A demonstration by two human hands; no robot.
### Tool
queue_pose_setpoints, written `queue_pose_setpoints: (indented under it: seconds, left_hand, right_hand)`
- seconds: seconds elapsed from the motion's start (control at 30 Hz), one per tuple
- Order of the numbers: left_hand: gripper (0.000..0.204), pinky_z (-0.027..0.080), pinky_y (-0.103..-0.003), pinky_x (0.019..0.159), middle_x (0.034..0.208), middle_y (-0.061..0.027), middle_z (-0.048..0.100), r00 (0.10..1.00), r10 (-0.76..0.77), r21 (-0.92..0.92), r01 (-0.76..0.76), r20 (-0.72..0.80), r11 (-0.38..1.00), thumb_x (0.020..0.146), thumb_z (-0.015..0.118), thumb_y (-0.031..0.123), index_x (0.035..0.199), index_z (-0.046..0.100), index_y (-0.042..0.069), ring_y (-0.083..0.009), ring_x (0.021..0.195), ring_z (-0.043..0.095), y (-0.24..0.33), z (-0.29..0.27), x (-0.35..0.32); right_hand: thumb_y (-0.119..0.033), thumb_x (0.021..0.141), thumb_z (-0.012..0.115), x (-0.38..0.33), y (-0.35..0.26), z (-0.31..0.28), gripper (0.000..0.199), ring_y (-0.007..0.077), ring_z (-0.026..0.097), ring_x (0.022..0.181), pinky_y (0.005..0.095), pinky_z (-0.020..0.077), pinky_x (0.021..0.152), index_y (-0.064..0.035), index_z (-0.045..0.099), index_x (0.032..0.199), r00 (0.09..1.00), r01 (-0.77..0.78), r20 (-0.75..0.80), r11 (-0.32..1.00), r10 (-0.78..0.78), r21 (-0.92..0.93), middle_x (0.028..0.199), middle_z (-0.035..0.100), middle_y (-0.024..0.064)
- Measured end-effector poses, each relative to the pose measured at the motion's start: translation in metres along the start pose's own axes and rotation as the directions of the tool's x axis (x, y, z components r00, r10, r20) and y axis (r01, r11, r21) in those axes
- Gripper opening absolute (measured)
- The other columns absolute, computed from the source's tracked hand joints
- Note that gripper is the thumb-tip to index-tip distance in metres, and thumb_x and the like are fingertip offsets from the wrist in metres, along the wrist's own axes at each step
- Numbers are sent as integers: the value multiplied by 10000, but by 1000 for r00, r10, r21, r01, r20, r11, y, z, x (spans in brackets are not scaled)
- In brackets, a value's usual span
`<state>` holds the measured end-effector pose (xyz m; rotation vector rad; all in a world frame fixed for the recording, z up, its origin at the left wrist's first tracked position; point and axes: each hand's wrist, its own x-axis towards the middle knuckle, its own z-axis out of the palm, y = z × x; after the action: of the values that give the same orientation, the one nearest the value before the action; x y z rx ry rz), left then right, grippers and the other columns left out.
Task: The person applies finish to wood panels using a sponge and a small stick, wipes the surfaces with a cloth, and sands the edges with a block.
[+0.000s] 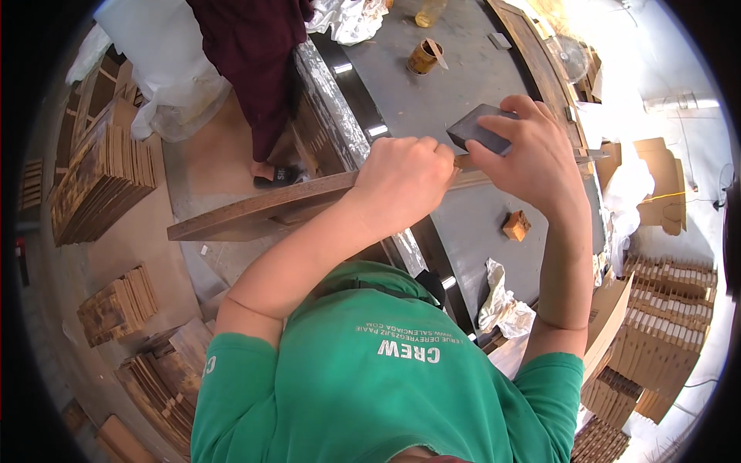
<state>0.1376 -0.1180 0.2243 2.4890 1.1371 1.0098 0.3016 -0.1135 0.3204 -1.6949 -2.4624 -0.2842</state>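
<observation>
A long brown wooden panel (pixel 262 210) stands on edge across the work table, reaching out past its left side. My left hand (pixel 409 179) is closed over the panel's upper edge near the middle. My right hand (pixel 532 147) grips a dark grey sanding block (pixel 482 130), thumb on the near side and fingers over the top. The block is just above the panel's edge, right of my left hand; whether it touches the wood I cannot tell. A small orange-brown block (pixel 517 225) lies on the grey tabletop (pixel 478 204), nearer me than the panel.
An open tin (pixel 422 59) with a flat stick and a jar (pixel 430 13) stand farther back. Crumpled white cloth (pixel 503 297) lies near me. A person in maroon clothes (pixel 258 69) stands beyond the table's left side. Stacked wooden panels (pixel 104 174) line the left floor; more stacks (pixel 668 309) stand right.
</observation>
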Motion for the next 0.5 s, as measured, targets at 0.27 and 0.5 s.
queue_pose_setpoints:
  seconds: [0.27,0.5]
  left_hand:
    - [166,513,-380,562,680,-81,617,1000,-14,-5,14,6,1000,768,691,214,759,634,59,-272,636,640,1,-1,2]
    - [195,515,-373,578,713,-88,640,997,-60,8,59,41,998,796,679,252,790,659,58,-279,657,643,-6,-3,8]
  right_hand:
    - [-269,683,721,-13,1,-5,300,307,587,900,366,495,817,-80,727,916,987,60,-155,998,-53,38,1017,614,147]
    - [-112,635,798,-79,-3,30,449,305,542,1003,378,459,853,-128,687,1070,871,-73,-467,980,152,183,1172,543,139]
